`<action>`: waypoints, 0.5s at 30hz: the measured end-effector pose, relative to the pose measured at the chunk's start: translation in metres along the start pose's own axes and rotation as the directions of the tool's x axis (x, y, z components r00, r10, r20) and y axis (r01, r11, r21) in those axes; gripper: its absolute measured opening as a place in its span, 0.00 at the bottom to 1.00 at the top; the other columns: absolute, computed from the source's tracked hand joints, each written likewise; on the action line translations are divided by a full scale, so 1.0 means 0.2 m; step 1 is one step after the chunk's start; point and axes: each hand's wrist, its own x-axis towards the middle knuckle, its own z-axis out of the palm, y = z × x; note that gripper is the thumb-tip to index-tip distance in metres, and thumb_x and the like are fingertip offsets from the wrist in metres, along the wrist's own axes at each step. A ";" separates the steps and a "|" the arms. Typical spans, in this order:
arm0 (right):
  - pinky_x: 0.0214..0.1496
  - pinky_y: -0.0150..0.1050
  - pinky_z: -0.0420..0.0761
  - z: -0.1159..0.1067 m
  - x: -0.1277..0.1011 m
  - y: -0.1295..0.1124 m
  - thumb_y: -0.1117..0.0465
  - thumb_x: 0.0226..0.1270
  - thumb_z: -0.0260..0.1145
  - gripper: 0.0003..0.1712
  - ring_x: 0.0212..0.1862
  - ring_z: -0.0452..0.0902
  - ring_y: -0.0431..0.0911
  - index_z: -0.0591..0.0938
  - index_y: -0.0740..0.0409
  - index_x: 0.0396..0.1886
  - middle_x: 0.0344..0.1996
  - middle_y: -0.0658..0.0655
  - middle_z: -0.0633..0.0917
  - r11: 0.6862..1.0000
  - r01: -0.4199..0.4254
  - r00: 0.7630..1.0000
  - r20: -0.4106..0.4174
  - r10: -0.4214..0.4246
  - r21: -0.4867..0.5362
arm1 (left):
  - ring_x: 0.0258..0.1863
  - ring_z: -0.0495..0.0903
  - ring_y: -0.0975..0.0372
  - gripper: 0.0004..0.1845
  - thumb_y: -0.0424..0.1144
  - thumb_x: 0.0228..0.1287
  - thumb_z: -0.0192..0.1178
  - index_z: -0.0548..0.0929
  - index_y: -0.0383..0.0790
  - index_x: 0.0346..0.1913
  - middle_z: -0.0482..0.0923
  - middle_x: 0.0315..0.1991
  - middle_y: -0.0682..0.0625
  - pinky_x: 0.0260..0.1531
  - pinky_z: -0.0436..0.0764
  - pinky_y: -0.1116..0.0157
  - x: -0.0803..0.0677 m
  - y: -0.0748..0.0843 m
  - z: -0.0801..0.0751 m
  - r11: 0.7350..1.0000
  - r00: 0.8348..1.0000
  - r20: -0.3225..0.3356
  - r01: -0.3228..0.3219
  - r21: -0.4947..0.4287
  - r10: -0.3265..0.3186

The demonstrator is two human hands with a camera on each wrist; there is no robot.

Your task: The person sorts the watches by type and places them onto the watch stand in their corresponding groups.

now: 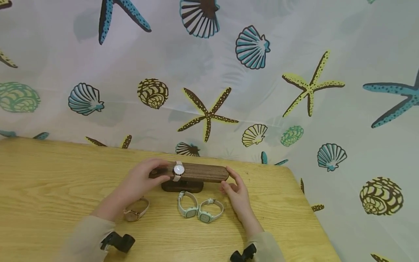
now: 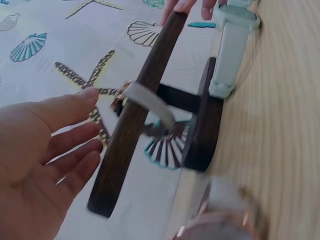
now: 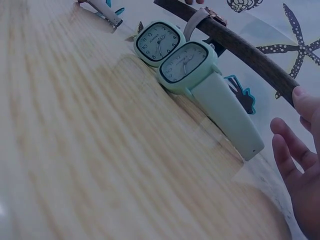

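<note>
A dark wooden watch stand has a horizontal bar over a small oval base. Round the bar, left of its middle, goes a round-faced watch with a pale strap. My left hand is around the bar's left end; in the left wrist view its relaxed fingers are apart from the wood. At the other end, my right hand holds the bar tip between thumb and finger, its other fingers off the bar. Two mint-green square watches stand before the base.
A rose-gold watch with a pale strap lies under my left forearm. The wooden table ends at the back and right against a curtain printed with shells and starfish. Black wrist cameras sit at both sleeves.
</note>
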 end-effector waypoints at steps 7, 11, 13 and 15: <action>0.40 0.42 0.82 -0.01 0.03 0.08 0.58 0.70 0.62 0.30 0.42 0.80 0.62 0.67 0.52 0.70 0.65 0.57 0.67 1.000 0.015 1.000 -0.008 -0.016 -0.024 | 0.32 0.73 0.67 0.13 0.34 0.59 0.67 0.83 0.39 0.47 0.76 0.33 0.58 0.29 0.77 0.68 -0.10 -0.03 -0.16 0.996 0.976 0.211 -0.066 0.052 0.054; 0.41 0.43 0.82 -0.01 0.03 0.08 0.58 0.70 0.62 0.30 0.42 0.80 0.62 0.67 0.49 0.70 0.65 0.57 0.66 1.000 -0.001 1.000 -0.004 0.001 -0.017 | 0.31 0.75 0.67 0.14 0.35 0.59 0.68 0.83 0.38 0.47 0.77 0.32 0.58 0.30 0.79 0.68 -0.14 -0.05 -0.24 0.998 0.926 0.373 -0.059 0.000 0.055; 0.42 0.44 0.82 -0.01 0.03 0.08 0.59 0.70 0.62 0.30 0.43 0.80 0.62 0.67 0.50 0.70 0.65 0.58 0.66 1.000 -0.010 1.000 -0.004 0.010 -0.014 | 0.32 0.75 0.66 0.16 0.37 0.57 0.69 0.82 0.37 0.48 0.78 0.33 0.56 0.31 0.79 0.67 -0.15 -0.06 -0.26 0.999 0.887 0.459 -0.031 -0.039 0.045; 0.42 0.47 0.82 0.00 0.02 0.08 0.61 0.70 0.61 0.30 0.43 0.79 0.64 0.66 0.52 0.70 0.66 0.60 0.65 1.000 -0.015 1.000 -0.002 0.015 -0.009 | 0.33 0.75 0.65 0.18 0.38 0.56 0.70 0.82 0.37 0.49 0.78 0.34 0.54 0.33 0.79 0.66 -0.17 -0.08 -0.27 0.997 0.846 0.532 0.013 -0.074 0.028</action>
